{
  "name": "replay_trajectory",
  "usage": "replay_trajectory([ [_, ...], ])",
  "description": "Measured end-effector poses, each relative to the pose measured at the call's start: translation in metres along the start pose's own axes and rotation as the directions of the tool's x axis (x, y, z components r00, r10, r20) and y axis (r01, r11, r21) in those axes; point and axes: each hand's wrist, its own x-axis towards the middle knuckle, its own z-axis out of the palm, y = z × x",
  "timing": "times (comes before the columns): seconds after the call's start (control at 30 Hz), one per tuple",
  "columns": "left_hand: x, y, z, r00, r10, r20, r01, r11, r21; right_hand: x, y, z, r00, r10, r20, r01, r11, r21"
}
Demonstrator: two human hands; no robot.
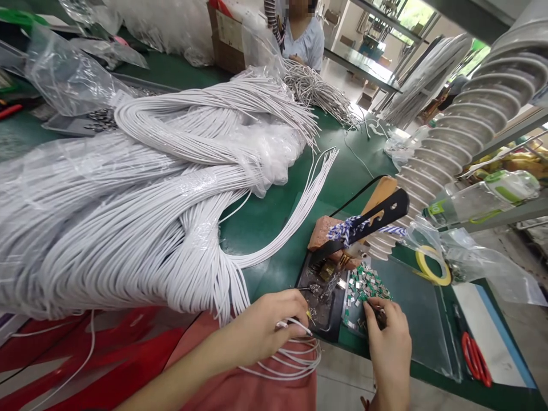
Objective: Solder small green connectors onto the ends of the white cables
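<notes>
**Left hand point(278, 319) grips white cables point(299, 325), right hand point(391, 337) at the circuit boards point(366, 279)**

At 9 o'clock, a huge cable bundle point(128, 245), partly in clear plastic, covers the table's left side. At 6 o'clock, the left hand's fingers are closed around a few white cables, with loops hanging below. Toward 4 o'clock stands a brick point(322, 233) with a black strip strapped to it; a black tray point(334, 317) of metal bits lies at 5. Beside the tray, at 4, the small green circuit boards are heaped. The right hand, at 5, meets the heap's near edge, thumb and forefinger narrowly parted; whether they grip a board, I cannot tell. Farther right come a yellow tape roll point(445, 277) and, at 4, a red-handled tool point(476, 359).
</notes>
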Motion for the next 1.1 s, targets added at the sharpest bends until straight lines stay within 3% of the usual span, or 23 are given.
replay_trajectory([
  [0.17, 0.001, 0.004, -0.001, 1.000, -0.029, 0.006, 0.029, 0.999, -0.029, 0.001, 0.003, -0.003, 1.000, 0.024, -0.014, -0.023, 0.998, 0.050],
  [0.23, 0.001, 0.006, -0.001, 0.999, -0.048, -0.005, 0.048, 0.998, -0.052, -0.004, -0.003, -0.005, 0.993, 0.116, -0.018, -0.110, 0.975, 0.191],
  [0.3, 0.001, 0.006, 0.001, 0.998, -0.051, -0.033, 0.049, 0.996, -0.078, -0.014, -0.018, -0.006, 0.969, 0.239, 0.064, -0.242, 0.860, 0.450],
  [0.37, 0.001, 0.007, 0.002, 0.997, -0.046, -0.067, 0.039, 0.994, -0.098, -0.028, -0.042, -0.004, 0.946, 0.277, 0.170, -0.321, 0.715, 0.621],
  [0.47, 0.001, 0.008, 0.003, 0.993, -0.065, -0.102, 0.053, 0.992, -0.116, -0.047, -0.079, 0.004, 0.938, 0.177, 0.297, -0.344, 0.562, 0.752],
  [0.53, 0.001, 0.009, 0.003, 0.989, -0.101, -0.112, 0.087, 0.989, -0.118, -0.054, -0.094, 0.011, 0.936, 0.141, 0.322, -0.348, 0.512, 0.785],
  [0.83, 0.005, 0.012, 0.005, 0.960, -0.156, -0.234, 0.134, 0.985, -0.108, -0.064, -0.094, 0.025, 0.917, 0.103, 0.385, -0.358, 0.638, 0.682],
  [1.1, 0.006, 0.014, 0.005, 0.957, -0.210, -0.200, 0.193, 0.976, -0.102, -0.065, -0.099, 0.026, 0.933, 0.100, 0.345, -0.323, 0.651, 0.687],
])
